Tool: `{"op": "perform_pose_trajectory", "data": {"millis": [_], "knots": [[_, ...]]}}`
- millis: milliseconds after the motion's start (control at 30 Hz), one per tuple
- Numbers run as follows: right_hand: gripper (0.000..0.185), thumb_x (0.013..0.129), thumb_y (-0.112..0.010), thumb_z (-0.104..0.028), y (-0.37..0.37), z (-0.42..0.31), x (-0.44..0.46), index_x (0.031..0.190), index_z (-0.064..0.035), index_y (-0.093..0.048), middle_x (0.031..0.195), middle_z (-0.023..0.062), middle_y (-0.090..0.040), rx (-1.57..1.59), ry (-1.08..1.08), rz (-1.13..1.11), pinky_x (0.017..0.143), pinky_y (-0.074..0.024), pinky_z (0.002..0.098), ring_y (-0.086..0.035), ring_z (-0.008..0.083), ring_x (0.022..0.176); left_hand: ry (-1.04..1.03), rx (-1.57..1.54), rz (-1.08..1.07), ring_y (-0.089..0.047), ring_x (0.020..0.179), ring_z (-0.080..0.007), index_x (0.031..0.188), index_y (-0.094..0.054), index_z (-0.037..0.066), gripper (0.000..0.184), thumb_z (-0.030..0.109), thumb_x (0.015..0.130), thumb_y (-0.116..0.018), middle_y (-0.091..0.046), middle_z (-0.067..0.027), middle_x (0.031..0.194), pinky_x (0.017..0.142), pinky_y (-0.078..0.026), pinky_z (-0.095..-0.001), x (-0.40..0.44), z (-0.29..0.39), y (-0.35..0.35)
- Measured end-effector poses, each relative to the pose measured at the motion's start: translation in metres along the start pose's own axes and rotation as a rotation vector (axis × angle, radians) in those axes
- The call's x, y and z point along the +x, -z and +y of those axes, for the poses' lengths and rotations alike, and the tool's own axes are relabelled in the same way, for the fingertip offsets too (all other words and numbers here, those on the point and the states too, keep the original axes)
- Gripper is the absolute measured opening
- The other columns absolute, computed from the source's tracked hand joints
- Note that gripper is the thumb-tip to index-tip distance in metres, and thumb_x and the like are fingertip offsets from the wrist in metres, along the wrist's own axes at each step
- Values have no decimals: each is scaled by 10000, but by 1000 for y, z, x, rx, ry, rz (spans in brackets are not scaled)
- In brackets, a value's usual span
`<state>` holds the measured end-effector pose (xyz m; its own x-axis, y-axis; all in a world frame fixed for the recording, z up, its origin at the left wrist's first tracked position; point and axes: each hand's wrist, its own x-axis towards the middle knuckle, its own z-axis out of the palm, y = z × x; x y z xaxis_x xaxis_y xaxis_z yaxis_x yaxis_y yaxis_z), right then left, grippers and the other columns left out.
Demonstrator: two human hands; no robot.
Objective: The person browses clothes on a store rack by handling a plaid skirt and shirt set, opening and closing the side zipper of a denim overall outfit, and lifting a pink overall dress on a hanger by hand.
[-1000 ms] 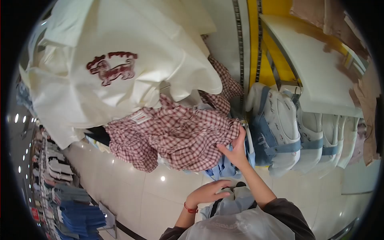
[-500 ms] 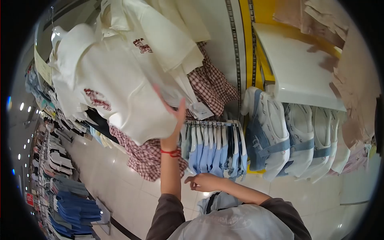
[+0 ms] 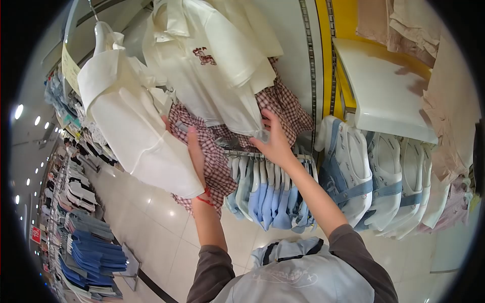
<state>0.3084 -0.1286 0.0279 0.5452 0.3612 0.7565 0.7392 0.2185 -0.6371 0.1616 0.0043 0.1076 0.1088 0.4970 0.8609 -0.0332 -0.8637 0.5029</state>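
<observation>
White wide-collared cloth top (image 3: 129, 126) is prob. parted from maroon-checked cloth (image 3: 218, 164) by L hand (image 3: 197, 160) (grip: can't tell); R hand (image 3: 277, 143) unclenched; steadiness needed.

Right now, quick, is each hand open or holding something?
Left hand: partly hidden by the white top, beside checked cloth; can't tell if it grips.
Right hand: open, thumb spread, near the hem of the white shirt.

Dark sleeves (image 3: 211, 270), red bracelet (image 3: 205, 200)
</observation>
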Motion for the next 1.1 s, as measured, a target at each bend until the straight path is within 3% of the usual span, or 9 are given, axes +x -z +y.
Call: {"op": "perform_pose_trajectory", "data": {"millis": [100, 133, 200, 300, 400, 500, 700, 900, 1100], "knots": [[751, 693, -706, -84, -15, -14, 22, 1280, 13, -248, 1073, 180, -543, 202, -306, -96, 711, -467, 336, -589, 231, 833, -186, 354, -153, -367, 1222, -316, 1322, -292, 0, 704, 185, 754, -664, -352, -220, 1334, 1010, -290, -391, 2, 16, -5], [625, 707, -683, -92, -25, -11, 25, 1216, 14, -336, 955, 181, -590, 118, -283, -71, 641, -474, 356, -610, 254, 721, -241, 371, -163, -376, 1212, -323, 1310, -308, -1, 703, 202, 744, -673, -368, -223, 1318, 1005, -295, -395, 3, 14, -10], [522, 718, -651, -108, -38, -19, 25, 1158, 1, -392, 922, 205, -586, 4, -242, -193, 671, -476, 387, -597, 325, 747, -360, 406, -187, -396, 1190, -336, 1286, -340, -4, 703, 235, 725, -690, -400, -228, 1286, 995, -306, -401, 6, 7, -19], [392, 733, -646, -130, -54, -39, 7, 1069, -10, -484, 963, 199, -576, -54, -88, -469, 643, -487, 350, -593, 317, 802, -247, 545, -231, -410, 1158, -360, 1276, -356, -2, 753, 305, 691, -716, -433, -226, 1247, 988, -309, -407, 9, 18, -28], [396, 734, -634, -92, -63, -43, -14, 1095, -28, -483, 1006, 171, -562, 37, 197, -573, 694, -500, 336, -592, 282, 851, 40, 305, -386, -425, 1132, -366, 1270, -354, -9, 791, 352, 675, -729, -461, -239, 1210, 968, -331, -383, 10, -14, -18], [400, 721, -639, -49, -37, -41, -15, 1093, -42, -493, 1052, 140, -547, 144, 161, -481, 758, -496, 331, -571, 264, 893, 175, 81, -454, -428, 1128, -366, 1271, -353, -12, 797, 351, 672, -733, -464, -241, 1204, 964, -334, -382, 10, -31, 11], [502, 698, -687, -57, 11, -13, 11, 1137, -20, -447, 1069, 156, -472, -124, 9, 129, 806, -432, 321, -495, 265, 940, 218, -88, -464, -435, 1118, -366, 1271, -350, -18, 808, 348, 666, -741, -471, -244, 1191, 957, -339, -380, 30, -36, 49], [468, 722, -661, -84, 1, 6, 1, 1133, -17, -449, 906, 162, -542, -188, -227, -195, 772, -434, 365, -526, 298, 875, 179, -143, -472, -441, 1109, -366, 1271, -346, -25, 820, 345, 660, -749, -478, -248, 1178, 950, -344, -378, 44, -35, 64], [407, 709, -600, -84, -49, -42, -18, 1109, -66, -526, 858, 127, -594, -87, 288, -291, 698, -435, 418, -559, 321, 809, -5, -112, -453, -447, 1100, -366, 1272, -343, -31, 832, 342, 654, -757, -486, -251, 1165, 944, -350, -375, 48, -33, 34]]}}
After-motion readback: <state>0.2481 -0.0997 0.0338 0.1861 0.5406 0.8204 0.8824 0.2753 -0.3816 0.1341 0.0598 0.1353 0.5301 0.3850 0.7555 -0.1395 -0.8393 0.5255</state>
